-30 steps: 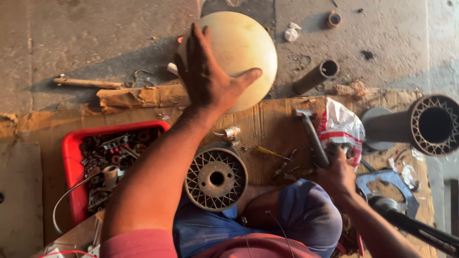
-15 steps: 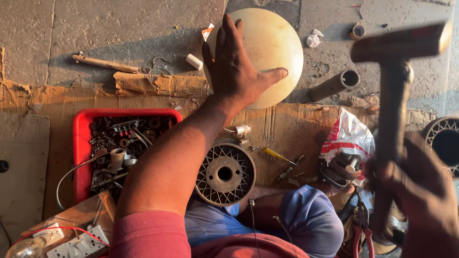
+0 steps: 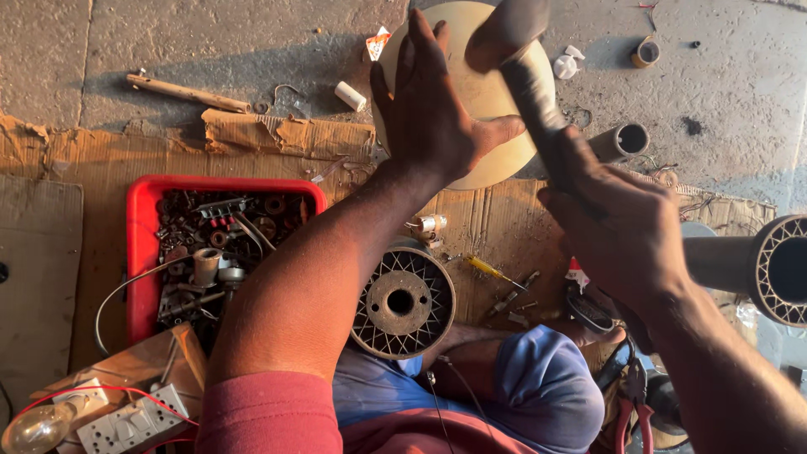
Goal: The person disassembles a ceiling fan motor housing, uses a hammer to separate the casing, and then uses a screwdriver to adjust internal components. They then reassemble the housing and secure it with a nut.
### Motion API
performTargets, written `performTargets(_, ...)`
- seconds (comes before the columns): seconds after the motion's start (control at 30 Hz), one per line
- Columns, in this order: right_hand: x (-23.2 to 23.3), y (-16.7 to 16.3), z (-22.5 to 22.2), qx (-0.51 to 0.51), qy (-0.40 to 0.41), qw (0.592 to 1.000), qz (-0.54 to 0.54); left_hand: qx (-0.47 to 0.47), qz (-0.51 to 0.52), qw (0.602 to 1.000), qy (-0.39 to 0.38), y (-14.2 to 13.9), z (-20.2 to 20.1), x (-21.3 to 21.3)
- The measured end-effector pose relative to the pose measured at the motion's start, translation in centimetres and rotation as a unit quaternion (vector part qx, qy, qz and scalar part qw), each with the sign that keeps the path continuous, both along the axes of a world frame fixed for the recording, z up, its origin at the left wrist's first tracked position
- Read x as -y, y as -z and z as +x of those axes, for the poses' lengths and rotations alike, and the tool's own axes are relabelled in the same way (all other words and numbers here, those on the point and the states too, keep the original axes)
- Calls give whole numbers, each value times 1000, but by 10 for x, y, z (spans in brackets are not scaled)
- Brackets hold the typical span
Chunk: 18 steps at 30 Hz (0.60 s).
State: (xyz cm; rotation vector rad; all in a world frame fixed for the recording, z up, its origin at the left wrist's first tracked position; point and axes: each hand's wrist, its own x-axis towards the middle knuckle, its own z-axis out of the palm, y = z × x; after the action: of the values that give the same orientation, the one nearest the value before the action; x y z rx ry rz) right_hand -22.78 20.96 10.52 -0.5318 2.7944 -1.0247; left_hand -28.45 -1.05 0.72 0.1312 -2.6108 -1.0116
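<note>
Cream-coloured and round, a domed metal cover (image 3: pixel 492 101) lies on the concrete floor (image 3: pixel 210 42) at the far edge of a sheet of cardboard (image 3: pixel 92 168), seen from the head camera. The person's left hand (image 3: pixel 433 109) lies flat on the cover, fingers spread, palm pressing down. The right hand (image 3: pixel 618 227) is clenched around the handle of a hammer (image 3: pixel 521 50), whose blurred head hangs over the cover's upper part, just beside the left hand's fingertips.

Near the person's knees, a finned motor rotor (image 3: pixel 402 301) with a rusty hub rests upright against blue cloth. A red plastic tray (image 3: pixel 139 244) to the left holds a jumble of bolts, brackets and small rusted parts. Below it, a white switch board (image 3: pixel 126 420) and a clear light bulb (image 3: pixel 34 429) sit at the frame's lower left corner. A yellow-handled screwdriver (image 3: pixel 492 269) lies on the cardboard between the rotor and the right hand. A short grey pipe (image 3: pixel 622 141) rests just beside the cover's right rim, and a wooden stick (image 3: pixel 189 94) lies well apart on the floor at upper left. Red-handled pliers (image 3: pixel 630 416) show at lower right.
</note>
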Motion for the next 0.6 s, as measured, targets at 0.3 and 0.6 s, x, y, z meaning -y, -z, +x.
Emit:
performTargets(0.3,9,-11,8,-77,7,994,-77,1,19,1000,8,-4,4,1)
performTargets(0.6,-4,-6,7,-17,1,1000,-21,-8,23,999,22,-1,5,1)
